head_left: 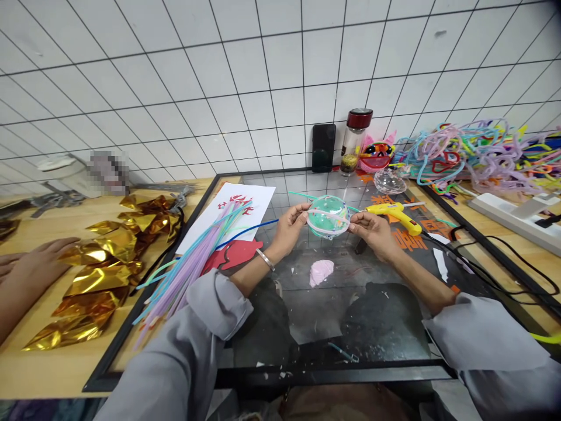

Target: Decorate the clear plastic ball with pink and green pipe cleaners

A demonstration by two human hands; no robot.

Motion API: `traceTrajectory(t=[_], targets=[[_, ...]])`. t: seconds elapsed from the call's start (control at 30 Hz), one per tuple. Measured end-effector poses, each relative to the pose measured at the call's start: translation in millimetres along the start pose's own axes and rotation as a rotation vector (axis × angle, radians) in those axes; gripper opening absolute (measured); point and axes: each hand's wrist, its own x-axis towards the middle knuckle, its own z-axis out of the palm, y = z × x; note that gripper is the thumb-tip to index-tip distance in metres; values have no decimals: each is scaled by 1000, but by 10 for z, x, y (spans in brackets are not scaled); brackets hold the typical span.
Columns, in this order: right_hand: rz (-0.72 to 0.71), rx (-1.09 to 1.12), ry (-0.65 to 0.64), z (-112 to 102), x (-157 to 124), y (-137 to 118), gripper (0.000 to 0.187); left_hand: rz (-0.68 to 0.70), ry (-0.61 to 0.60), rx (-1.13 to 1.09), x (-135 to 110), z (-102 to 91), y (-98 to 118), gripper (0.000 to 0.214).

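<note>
Both my hands hold a clear plastic ball (328,216) with green inside and a pale pipe cleaner wound round it, just above the glass table top (307,292). My left hand (290,225) grips its left side with fingers curled; a bangle sits on that wrist. My right hand (370,230) pinches the ball's right side. A yellow glue gun (394,214) lies right behind my right hand. A pink lump (321,272) rests on the glass below the ball.
A bundle of pastel pipe cleaners (193,266) lies at my left over white paper (236,213) and red cut-outs. Gold foil pieces (105,269) cover the wooden table; another person's hand (41,260) rests there. A jar (354,143), phone, clear half-dome (389,181) and tangled pipe cleaners (477,155) stand behind.
</note>
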Motion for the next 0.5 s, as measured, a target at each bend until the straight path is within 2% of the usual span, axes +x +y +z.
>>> traceTrajectory(t=[0.13, 0.23, 0.37, 0.5], targets=[[-108, -257, -101, 32, -33, 5, 20, 67, -17, 62, 10, -14, 27, 46], [-181, -406, -125, 39, -55, 11, 11, 124, -25, 151, -7, -10, 77, 46], [-196, -470, -148, 6, -66, -27, 7, 190, -30, 251, -48, 11, 131, 47], [-233, -547, -232, -42, -74, -93, 17, 214, -27, 273, -79, 21, 130, 45]])
